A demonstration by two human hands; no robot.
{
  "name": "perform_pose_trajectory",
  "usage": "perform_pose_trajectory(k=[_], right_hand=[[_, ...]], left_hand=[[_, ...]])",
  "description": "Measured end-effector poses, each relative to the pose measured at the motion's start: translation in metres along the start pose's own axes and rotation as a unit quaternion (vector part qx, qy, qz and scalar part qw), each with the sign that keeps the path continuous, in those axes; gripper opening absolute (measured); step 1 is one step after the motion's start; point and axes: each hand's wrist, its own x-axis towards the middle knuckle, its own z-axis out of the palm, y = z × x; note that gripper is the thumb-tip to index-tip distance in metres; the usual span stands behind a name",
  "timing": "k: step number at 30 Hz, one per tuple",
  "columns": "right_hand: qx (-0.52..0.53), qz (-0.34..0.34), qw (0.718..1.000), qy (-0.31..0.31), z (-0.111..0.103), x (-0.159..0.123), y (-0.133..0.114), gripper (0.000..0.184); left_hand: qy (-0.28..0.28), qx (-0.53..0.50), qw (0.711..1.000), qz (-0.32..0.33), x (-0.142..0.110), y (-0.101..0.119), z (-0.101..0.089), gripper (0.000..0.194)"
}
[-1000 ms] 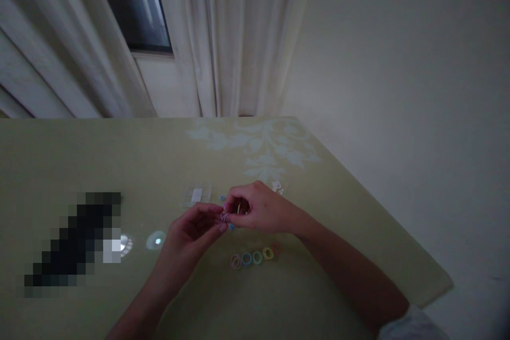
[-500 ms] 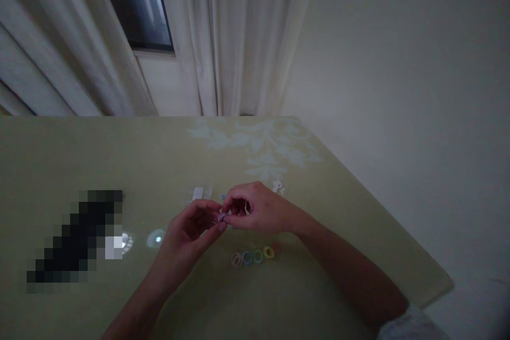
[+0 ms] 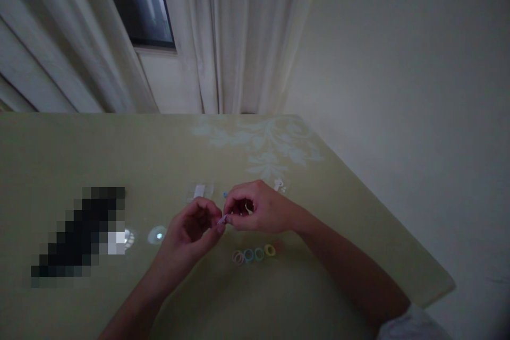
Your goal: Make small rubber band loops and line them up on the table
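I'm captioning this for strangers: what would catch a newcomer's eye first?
The left hand and right hand, together pinching a small pale item over the table. Nearer the viewer lies a row of pastel rings. At far left, a dark pixelated patch stands out.

From my end: small thin-stranded loops in the fingers (image 3: 220, 227) read pale lilac-white, streaked. Row of thin round rings: pink pair (image 3: 235, 263), light blue ring (image 3: 248, 261), mint green ring (image 3: 259, 260), yellow ring (image 3: 270, 256), then a faint reddish-orange patch (image 3: 278, 246). I see a clear flat packet with a white label (image 3: 200, 191), small white pieces (image 3: 279, 185), a blue speck (image 3: 225, 195). Glossy olive-green tabletop (image 3: 151, 154), pale blue-white leaf-and-scroll print. Off-white pleated curtains (image 3: 263, 37), plain grey wall (image 3: 398, 64), near-black window pane (image 3: 137, 0), light grey sleeve (image 3: 412, 324).
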Motion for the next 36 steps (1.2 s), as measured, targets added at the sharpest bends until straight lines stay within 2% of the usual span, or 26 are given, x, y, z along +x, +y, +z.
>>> perform_pose_trajectory(k=[6, 12, 15, 19, 31, 36], right_hand=[[0.021, -0.011, 1.0, 0.003, 0.003, 0.0, -0.003, 0.002], [-0.068, -0.068, 0.993, 0.072, 0.008, 0.0, -0.007, 0.004], [-0.086, -0.071, 0.99, 0.09, 0.012, 0.001, -0.005, 0.005], [-0.112, -0.053, 0.988, 0.094, 0.014, 0.002, 0.0, 0.006], [-0.189, -0.069, 0.975, 0.094, 0.015, 0.002, 0.004, 0.005], [-0.224, -0.08, 0.967, 0.095, 0.018, 0.0, 0.0, 0.003]], left_hand=[[-0.019, -0.061, 0.998, 0.013, -0.001, -0.005, -0.003, 0.03], [-0.016, -0.013, 1.0, 0.02, -0.003, -0.002, -0.004, 0.034], [-0.014, 0.001, 1.0, 0.024, -0.004, -0.001, -0.004, 0.036], [-0.005, -0.001, 1.0, 0.03, -0.005, -0.002, -0.004, 0.037], [0.015, 0.01, 0.999, 0.031, 0.0, -0.004, -0.002, 0.036], [0.033, 0.015, 0.997, 0.066, 0.001, -0.004, 0.001, 0.03]])
